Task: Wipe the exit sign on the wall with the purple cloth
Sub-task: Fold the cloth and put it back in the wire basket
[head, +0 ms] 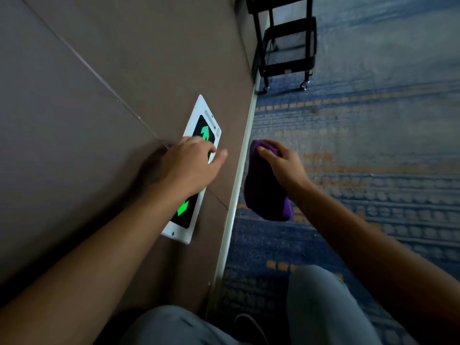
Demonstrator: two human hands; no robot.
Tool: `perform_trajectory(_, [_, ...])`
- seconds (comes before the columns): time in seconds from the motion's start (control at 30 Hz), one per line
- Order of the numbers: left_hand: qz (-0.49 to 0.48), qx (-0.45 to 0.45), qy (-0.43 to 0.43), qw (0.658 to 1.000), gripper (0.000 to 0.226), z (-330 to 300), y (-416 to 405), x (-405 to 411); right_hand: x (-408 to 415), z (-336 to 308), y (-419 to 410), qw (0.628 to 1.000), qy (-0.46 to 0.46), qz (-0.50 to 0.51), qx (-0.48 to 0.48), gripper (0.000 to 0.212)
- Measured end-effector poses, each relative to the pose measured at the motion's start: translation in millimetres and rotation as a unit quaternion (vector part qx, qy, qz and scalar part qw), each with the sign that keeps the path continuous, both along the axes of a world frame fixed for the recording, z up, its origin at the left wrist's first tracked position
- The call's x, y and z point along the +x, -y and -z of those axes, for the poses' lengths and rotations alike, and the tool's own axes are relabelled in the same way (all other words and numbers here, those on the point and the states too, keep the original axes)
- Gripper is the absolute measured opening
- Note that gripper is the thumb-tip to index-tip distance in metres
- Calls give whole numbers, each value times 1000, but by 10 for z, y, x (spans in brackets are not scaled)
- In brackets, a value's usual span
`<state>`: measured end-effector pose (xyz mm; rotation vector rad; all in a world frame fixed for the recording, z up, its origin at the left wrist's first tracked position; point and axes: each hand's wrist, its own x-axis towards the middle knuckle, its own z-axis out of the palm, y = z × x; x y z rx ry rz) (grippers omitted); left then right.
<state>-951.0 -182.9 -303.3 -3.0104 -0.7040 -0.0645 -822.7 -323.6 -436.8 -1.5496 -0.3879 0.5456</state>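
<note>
Left hand [193, 165]: fingers spread and open, laid flat across the middle of the exit sign [196, 170], gripping nothing; thumb points toward the skirting. Right hand [282, 164]: closed around the upper part of the purple cloth [265, 192], which hangs below the fist, clear of the wall and just beside the sign.

Exit sign: white-framed panel with black face, mounted low on the wall [99, 95]; 2 green arrows visible, 1 above the left hand and 1 below it. Centre of the face is hidden by the hand.

Containers: 1 black wheeled cart [286, 51] with a mesh-sided lower tray, standing against the wall well beyond the sign; contents of the tray cannot be made out.

Surfaces: brown panelled wall with a thin seam line running diagonally; white skirting strip [239, 185] along its base; blue patterned carpet [373, 133] with orange dashes.

Pose: both forearms bare and extended forward, left toward the wall, right over the carpet. Grey-trousered knees [321, 302] at the lower edge, bent.
</note>
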Motion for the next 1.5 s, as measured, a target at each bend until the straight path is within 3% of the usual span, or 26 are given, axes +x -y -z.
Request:
perform_trajectory(0.07, [-19, -87, -10, 996, 62, 48, 166, -20, -48, -236, 134, 999, 17, 18, 34, 33])
perform_trajectory(0.13, [-3, -210, 28, 977, 71, 40, 334, 35, -107, -476, 331, 994, 90, 44, 38, 35])
perform_trajectory(0.23, [7, -406, 50, 912, 67, 12, 448, 93, -214, -736, 408, 994, 69, 51, 73, 37])
perform_trajectory(0.3, [19, -479, 81, 874, 56, -51, 550, 71, -307, -910, 464, 990, 25, 91, 106, 38])
perform_trajectory(0.4, [36, -477, 135, 868, 22, -255, 685, 93, -393, -1272, 590, 986, 18, 147, 83, 42])
perform_trajectory(0.5, [46, -504, 145, 850, 10, -666, 838, 179, -392, -1732, 836, 983, 39, 177, 38, 49])
perform_trajectory(0.67, [102, -508, 99, 850, 14, -1461, 1086, 437, -338, -2437, 1398, 955, 72, 284, -55, 58])
perform_trajectory(0.83, [156, -480, 94, 858, 17, -2411, 1560, 629, -309, -3195, 2078, 942, 40, 317, -108, 57])
perform_trajectory(1.03, [207, -478, 81, 850, 26, -3802, 2285, 760, -240, -4461, 2946, 939, 88, 287, -165, 46])
perform_trajectory(1.2, [258, -493, 128, 821, 24, -4833, 2634, 875, -79, -5473, 3631, 955, 119, 182, -202, 24])
perform_trajectory(1.37, [328, -526, 85, 780, 35, -5797, 2956, 966, 71, -6318, 4156, 984, 81, 136, -85, 54])
perform_trajectory(1.5, [380, -540, 70, 748, 48, -6442, 2999, 1209, 255, -6864, 4060, 998, 47, 41, -30, 60])
